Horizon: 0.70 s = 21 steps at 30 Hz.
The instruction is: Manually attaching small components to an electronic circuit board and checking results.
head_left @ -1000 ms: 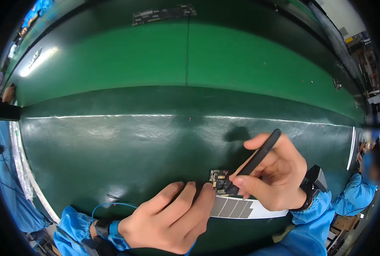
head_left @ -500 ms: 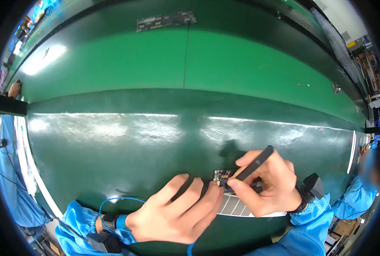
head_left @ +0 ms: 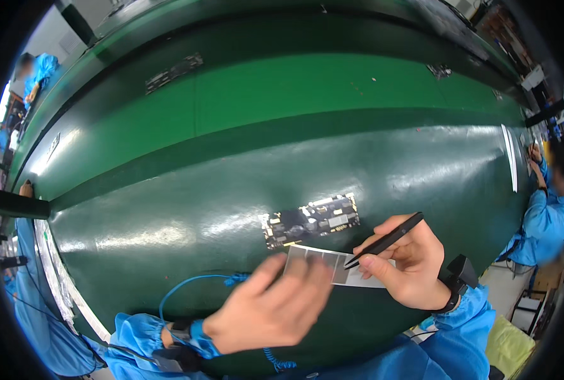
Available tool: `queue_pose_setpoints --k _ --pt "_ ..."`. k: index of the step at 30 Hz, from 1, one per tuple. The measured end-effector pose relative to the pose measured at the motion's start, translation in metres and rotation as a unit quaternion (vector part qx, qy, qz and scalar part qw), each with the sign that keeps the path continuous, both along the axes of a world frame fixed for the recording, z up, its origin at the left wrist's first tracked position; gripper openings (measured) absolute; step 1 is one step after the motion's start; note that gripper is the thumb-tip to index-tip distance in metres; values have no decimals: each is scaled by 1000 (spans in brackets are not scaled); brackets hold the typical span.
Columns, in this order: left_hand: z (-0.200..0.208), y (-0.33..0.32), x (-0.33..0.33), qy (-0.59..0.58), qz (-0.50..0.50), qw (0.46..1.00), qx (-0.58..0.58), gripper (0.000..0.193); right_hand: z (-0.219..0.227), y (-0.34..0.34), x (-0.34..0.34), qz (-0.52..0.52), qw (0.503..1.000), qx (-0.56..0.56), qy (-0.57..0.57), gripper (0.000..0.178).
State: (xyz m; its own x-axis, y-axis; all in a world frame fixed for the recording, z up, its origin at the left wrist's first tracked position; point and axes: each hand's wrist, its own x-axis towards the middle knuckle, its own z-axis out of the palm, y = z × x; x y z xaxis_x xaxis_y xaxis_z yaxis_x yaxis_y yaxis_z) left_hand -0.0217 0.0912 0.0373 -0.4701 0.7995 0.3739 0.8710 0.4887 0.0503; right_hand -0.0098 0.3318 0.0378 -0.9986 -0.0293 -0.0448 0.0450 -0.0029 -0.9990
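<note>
My right hand [head_left: 412,266] grips slim black tweezers [head_left: 390,239] slantwise. Their tip points down at a white sheet with grey rectangular labels [head_left: 320,256]. Over the left part of that sheet lies my left hand [head_left: 266,310], its fingers stretched out and smeared by motion. Whether those fingertips touch the sheet is hard to make out. Just beyond the sheet a long black circuit board [head_left: 310,219] with gold and silver parts lies flat on the green table mat [head_left: 136,278].
A blue coiled cord [head_left: 279,361] runs from my left wrist. More circuit boards lie farther off, one at the back left [head_left: 174,73] and one at the back right [head_left: 439,71]. A person in blue [head_left: 542,215] sits at the right; another is far left.
The tweezers have come off the circuit board to the label sheet. Both hands are now nearer than the board, which shows fully. The view has turned.
</note>
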Motion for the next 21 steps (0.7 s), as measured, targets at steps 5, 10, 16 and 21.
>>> queue_pose_setpoints --k 5,10,16,21 --pt "-13 15 7 -68 -19 997 -22 49 -27 10 12 19 999 7 45 34" --pt "-14 18 6 -79 -21 997 -13 50 -28 16 12 7 998 -3 59 31" --pt "-15 15 4 -74 -22 997 -11 51 -8 18 -4 -20 996 -68 -59 31" --pt "-14 20 3 -96 -44 994 23 45 -1 15 -39 27 998 -45 -34 36"
